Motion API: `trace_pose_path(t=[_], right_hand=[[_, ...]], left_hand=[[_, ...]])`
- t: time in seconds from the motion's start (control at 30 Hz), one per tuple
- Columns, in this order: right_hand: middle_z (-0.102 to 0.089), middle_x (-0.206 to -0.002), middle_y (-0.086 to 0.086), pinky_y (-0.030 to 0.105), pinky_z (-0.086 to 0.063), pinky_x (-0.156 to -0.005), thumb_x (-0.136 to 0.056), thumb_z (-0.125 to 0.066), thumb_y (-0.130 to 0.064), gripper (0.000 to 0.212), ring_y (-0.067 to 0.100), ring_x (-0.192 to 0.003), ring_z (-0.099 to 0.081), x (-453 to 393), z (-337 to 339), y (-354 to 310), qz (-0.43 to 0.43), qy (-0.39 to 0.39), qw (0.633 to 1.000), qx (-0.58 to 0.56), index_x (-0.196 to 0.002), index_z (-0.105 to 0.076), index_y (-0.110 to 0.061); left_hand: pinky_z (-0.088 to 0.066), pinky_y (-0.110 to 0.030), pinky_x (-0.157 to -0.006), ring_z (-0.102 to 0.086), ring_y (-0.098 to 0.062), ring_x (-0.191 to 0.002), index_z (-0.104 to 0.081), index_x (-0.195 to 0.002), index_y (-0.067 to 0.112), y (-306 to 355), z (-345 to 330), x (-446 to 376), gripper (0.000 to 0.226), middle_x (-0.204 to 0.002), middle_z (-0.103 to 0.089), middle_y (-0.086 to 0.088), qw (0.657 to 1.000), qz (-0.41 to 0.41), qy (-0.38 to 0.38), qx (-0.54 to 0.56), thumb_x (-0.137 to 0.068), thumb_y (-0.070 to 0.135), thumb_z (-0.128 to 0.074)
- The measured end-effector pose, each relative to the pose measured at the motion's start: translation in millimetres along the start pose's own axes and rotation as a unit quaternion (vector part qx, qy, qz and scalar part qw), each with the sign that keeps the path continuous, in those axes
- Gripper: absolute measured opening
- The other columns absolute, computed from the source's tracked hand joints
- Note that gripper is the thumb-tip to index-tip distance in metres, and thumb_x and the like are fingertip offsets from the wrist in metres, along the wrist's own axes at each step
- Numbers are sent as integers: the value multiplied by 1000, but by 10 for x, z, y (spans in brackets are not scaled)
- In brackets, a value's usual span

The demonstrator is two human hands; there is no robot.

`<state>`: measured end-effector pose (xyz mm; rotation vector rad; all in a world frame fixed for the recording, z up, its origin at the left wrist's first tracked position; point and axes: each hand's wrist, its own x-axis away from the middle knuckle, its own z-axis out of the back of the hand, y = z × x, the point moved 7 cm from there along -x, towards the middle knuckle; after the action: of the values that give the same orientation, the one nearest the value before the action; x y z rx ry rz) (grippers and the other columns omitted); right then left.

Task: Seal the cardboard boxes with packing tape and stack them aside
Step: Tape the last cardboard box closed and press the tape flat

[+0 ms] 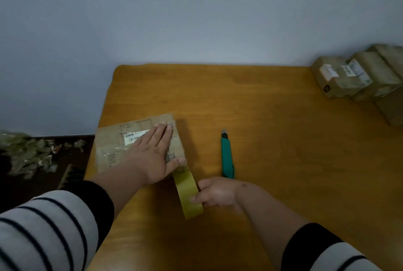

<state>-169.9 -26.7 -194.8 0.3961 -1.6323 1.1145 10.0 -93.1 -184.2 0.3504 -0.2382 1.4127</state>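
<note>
A flat brown cardboard box (113,150) with a white label lies at the left edge of the wooden table (272,139). My left hand (154,152) presses flat on its top, fingers straight, thumb near the box's right corner. My right hand (216,192) grips a roll of yellowish packing tape (189,194) just in front of the box. A strip of tape runs from the roll up to the box's near right corner under my left thumb.
A green utility knife (227,156) lies on the table to the right of the box. Several sealed cardboard boxes (357,78) are stacked at the table's far right. Crumpled tape scraps (28,152) litter the dark floor at the left.
</note>
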Motion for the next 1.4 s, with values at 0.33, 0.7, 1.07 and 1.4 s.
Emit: trace_pose_path(t=[0.33,0.7,1.07,1.4], right_hand=[[-42,-151,17,45,-38,-112,-97,-60,-18,55,34,-138,-40,-51,-187,-65,17,-21,991,-128,-147,-39,-8],[-57,-134,19,47,-51,-99,-99,-57,-27,37,33,-122,-57,-13,-264,-31,25,-15,989,-148,-130,-53,-7],[-64,-126,11,47,-45,-105,-98,-56,-41,43,23,-117,-61,-30,-170,-104,36,5,999,-22,-131,-55,-14],[-66,-107,12,35,-52,-86,-97,-55,-28,27,27,-99,-64,-160,669,6,18,256,965,52,-115,-61,-8]], left_hand=[[9,-34,-118,21,-12,-147,24,-151,27,-17,61,-49,96,-160,27,6,999,-4,-31,-7,-84,81,-19],[6,-35,-119,16,-15,-149,19,-153,20,34,182,54,100,-163,18,1,998,17,35,43,-88,73,-35],[-53,-36,-80,-62,-18,-92,-55,-101,28,111,-606,965,33,-94,-63,8,814,237,96,521,-86,57,-60],[-56,-47,-89,-68,-30,-97,-61,-120,23,377,-855,727,33,-106,-73,-8,598,272,-41,752,-89,17,-69]])
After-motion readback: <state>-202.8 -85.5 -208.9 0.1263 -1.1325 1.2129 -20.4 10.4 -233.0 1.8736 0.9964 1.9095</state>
